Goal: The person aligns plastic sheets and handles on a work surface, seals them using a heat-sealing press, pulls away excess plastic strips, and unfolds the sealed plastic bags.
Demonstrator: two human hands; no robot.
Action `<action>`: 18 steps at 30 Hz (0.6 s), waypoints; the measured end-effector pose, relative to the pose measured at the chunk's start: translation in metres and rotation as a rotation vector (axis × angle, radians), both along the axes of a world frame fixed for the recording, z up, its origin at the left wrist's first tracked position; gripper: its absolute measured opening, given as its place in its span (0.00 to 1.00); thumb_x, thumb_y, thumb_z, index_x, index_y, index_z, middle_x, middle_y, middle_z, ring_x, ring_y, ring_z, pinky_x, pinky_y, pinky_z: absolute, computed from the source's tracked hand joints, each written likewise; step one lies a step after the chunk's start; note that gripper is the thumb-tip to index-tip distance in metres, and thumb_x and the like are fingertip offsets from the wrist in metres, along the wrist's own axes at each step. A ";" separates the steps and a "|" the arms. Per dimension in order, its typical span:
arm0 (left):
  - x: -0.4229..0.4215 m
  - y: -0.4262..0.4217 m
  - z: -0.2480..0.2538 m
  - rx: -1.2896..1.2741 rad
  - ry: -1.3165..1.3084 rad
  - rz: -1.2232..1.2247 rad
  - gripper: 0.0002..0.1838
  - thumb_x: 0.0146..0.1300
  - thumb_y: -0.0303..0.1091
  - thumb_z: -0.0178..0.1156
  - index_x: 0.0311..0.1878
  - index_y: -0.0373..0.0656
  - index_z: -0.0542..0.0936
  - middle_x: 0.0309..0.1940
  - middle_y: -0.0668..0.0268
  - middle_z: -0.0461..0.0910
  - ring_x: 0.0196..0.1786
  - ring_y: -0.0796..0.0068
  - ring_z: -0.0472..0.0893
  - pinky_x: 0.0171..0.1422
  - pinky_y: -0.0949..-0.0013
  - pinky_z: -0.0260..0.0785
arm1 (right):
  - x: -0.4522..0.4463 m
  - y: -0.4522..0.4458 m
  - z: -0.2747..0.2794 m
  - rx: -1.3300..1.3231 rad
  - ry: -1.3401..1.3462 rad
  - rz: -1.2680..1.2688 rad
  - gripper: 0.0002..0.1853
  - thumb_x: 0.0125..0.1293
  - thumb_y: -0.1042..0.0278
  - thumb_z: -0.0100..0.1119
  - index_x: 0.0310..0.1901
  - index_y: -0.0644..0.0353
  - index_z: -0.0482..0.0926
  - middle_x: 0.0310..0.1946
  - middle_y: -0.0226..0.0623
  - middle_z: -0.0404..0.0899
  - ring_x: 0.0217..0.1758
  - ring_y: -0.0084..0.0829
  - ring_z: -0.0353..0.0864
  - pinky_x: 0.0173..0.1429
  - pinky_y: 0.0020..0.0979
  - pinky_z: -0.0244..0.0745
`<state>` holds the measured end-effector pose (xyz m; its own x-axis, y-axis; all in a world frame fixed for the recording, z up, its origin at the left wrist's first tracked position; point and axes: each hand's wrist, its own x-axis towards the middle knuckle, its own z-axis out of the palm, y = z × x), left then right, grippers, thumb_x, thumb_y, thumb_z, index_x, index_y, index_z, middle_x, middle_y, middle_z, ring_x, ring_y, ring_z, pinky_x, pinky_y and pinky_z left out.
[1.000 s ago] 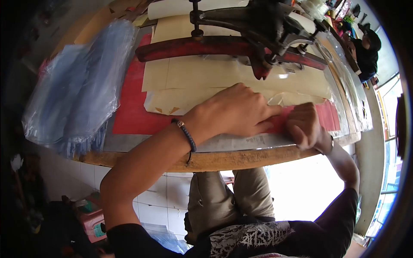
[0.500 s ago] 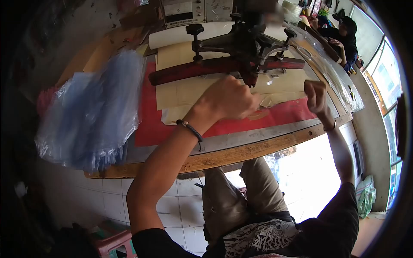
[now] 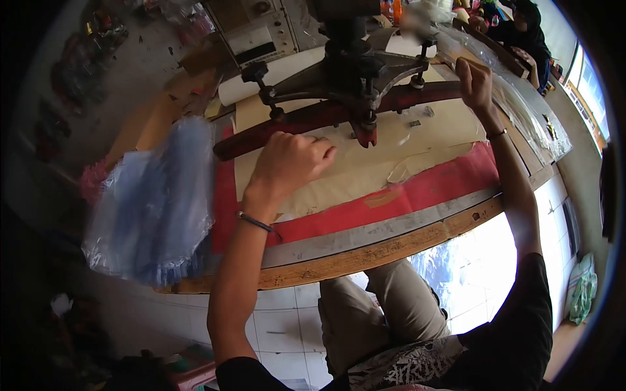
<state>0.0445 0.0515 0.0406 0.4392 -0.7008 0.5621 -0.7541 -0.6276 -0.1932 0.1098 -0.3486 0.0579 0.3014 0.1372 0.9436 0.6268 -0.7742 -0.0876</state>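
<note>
My left hand (image 3: pixel 290 163) is curled closed over the cream sheet (image 3: pixel 352 179), just in front of the left half of a long red metal bar (image 3: pixel 306 121). Whatever its fingers may hold is hidden. At the bar's right end, my right hand (image 3: pixel 477 85) is raised in a fist; its inside does not show either. The bar hangs beneath a dark press head (image 3: pixel 352 72) with black knobs. A small clear plastic piece (image 3: pixel 425 112) lies on the cream sheet behind the bar. Under that sheet is a red mat (image 3: pixel 417 189).
A bundle of bluish clear plastic bags (image 3: pixel 153 208) sits on the left. The wooden table edge (image 3: pixel 365 254) runs before my knees. A control box (image 3: pixel 254 32) stands behind; clear plastic sheeting (image 3: pixel 521 111) lies right. Another person (image 3: pixel 521 39) sits at the far right.
My left hand has moved left, away from the middle of the bar. My right hand has gone up and farther back, to the bar's right end. The camera view has shifted and tilted.
</note>
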 end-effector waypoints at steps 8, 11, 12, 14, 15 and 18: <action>0.005 0.006 0.002 -0.002 -0.033 0.004 0.07 0.57 0.33 0.68 0.39 0.49 0.84 0.23 0.67 0.83 0.22 0.67 0.81 0.27 0.67 0.72 | -0.023 0.012 0.028 0.051 -0.070 0.138 0.24 0.77 0.62 0.40 0.23 0.69 0.65 0.17 0.32 0.63 0.20 0.23 0.58 0.26 0.29 0.54; 0.005 0.005 -0.001 0.015 -0.056 0.017 0.06 0.58 0.34 0.67 0.39 0.48 0.84 0.21 0.67 0.81 0.22 0.67 0.81 0.25 0.67 0.71 | -0.029 0.007 0.034 -0.083 -0.097 0.195 0.15 0.72 0.69 0.49 0.26 0.68 0.71 0.20 0.34 0.67 0.20 0.22 0.61 0.26 0.27 0.56; 0.005 0.004 -0.003 0.020 -0.050 0.025 0.06 0.58 0.34 0.67 0.39 0.48 0.83 0.21 0.68 0.81 0.22 0.67 0.81 0.25 0.67 0.71 | -0.032 0.006 0.030 -0.058 -0.023 0.189 0.11 0.69 0.73 0.52 0.28 0.68 0.73 0.21 0.35 0.68 0.20 0.23 0.63 0.27 0.26 0.59; 0.007 0.002 -0.007 0.024 -0.047 0.033 0.06 0.59 0.34 0.66 0.39 0.48 0.83 0.21 0.68 0.81 0.22 0.68 0.81 0.25 0.67 0.72 | -0.036 0.011 0.026 -0.103 -0.059 0.159 0.05 0.66 0.77 0.55 0.32 0.68 0.76 0.22 0.35 0.72 0.21 0.23 0.67 0.28 0.25 0.63; 0.007 0.001 -0.008 0.031 -0.039 0.049 0.07 0.59 0.33 0.67 0.40 0.47 0.84 0.22 0.68 0.81 0.23 0.68 0.82 0.26 0.67 0.73 | -0.037 0.016 0.026 -0.125 -0.081 0.142 0.03 0.65 0.79 0.56 0.34 0.69 0.78 0.23 0.35 0.74 0.22 0.23 0.68 0.29 0.24 0.65; 0.010 -0.003 -0.014 0.056 -0.030 0.064 0.09 0.59 0.33 0.67 0.43 0.47 0.85 0.24 0.67 0.83 0.25 0.69 0.83 0.29 0.68 0.75 | -0.032 0.026 0.026 -0.178 -0.263 0.135 0.04 0.64 0.79 0.57 0.38 0.68 0.80 0.26 0.37 0.79 0.23 0.22 0.72 0.31 0.24 0.69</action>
<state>0.0545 0.0488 0.0270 0.4675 -0.7024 0.5367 -0.7063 -0.6619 -0.2511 0.0774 -0.3226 0.0839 0.0191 0.3287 0.9442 0.7080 -0.6712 0.2194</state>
